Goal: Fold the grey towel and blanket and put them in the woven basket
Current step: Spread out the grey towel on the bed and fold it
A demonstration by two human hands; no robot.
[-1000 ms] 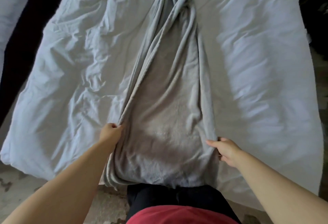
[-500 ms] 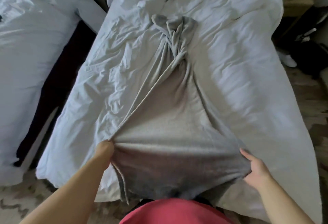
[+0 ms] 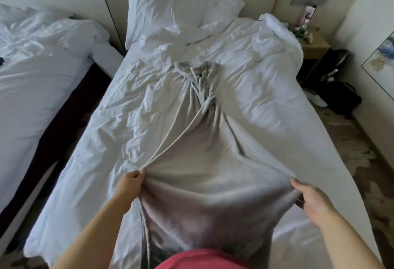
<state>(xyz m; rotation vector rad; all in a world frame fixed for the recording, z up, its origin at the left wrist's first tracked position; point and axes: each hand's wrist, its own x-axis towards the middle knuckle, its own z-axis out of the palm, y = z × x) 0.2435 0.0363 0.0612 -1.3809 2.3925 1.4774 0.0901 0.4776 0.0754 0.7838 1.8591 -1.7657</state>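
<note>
Nearest, above one red shirt (image 3: 202, 260), two hands are holding one grey blanket (image 3: 209, 179) stretched between them: the left hand (image 3: 130, 185) is keeping a tight grip on the bunched left edge, and the right hand (image 3: 311, 202) is holding the right edge in its grip, thumb on top. Beyond them, the blanket is lying along the white bed (image 3: 266, 98), twisting into one rope-like bunch at its far end. Farther off, one pillow (image 3: 170, 13) is leaning against the wall, a second bed (image 3: 42, 66) is lying to the left, and one nightstand (image 3: 315, 44) is standing on the right.

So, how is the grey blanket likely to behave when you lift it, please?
Probably floppy: the grey blanket sags and creases between the left hand and right hand. Its twisted far end would likely drag, bunched, across the bed.
</note>
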